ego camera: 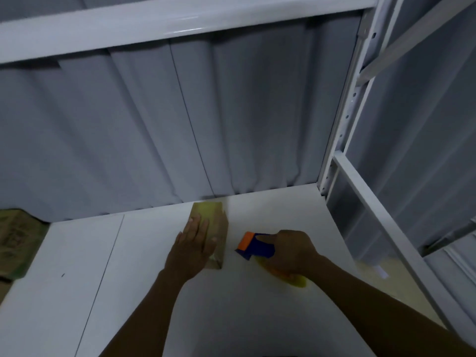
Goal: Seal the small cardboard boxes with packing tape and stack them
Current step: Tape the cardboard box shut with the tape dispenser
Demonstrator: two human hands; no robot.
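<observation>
The small cardboard box (pixel 207 208), tan and oblong, lies on the white tabletop (pixel 103 279) under the flat, straight-fingered left-hand grip (pixel 192 243). At its 3 o'clock the right-hand grip (pixel 291 251) curls round a blue-and-orange tape dispenser (pixel 257 244). Printed cartons (pixel 15 240) sit at 9 o'clock, and a pleated grey curtain (pixel 154 124) hangs at 12.

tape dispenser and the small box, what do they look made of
The tape dispenser is probably hard plastic: smooth, solid blue body with an orange part. The small box looks like cardboard: dull yellowish brown with creased edges. Blur hides any tape sheen.
</observation>
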